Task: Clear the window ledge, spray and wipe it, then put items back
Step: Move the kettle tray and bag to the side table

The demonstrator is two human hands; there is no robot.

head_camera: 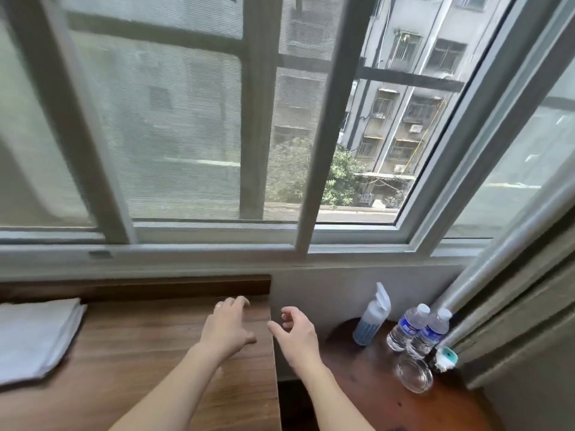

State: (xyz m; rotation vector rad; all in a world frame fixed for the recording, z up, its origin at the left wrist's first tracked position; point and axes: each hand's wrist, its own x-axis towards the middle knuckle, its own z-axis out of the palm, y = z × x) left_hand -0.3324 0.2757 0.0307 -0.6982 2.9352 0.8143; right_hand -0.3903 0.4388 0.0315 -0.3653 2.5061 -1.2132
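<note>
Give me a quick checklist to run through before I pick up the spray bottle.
1. Right hand free: ok, fingers loosely curled, holding nothing.
2. Left hand free: ok, open over the desk, a ring on one finger.
3. Spray bottle within sight and upright: ok, on the round table against the wall.
4. Path to the bottle clear: ok, the water bottles and glass dish stand to its right, apart from it.
5. Cloth ready for wiping: ok, folded on the desk at the left.
6. Liquid left in the spray bottle: cannot tell.
</note>
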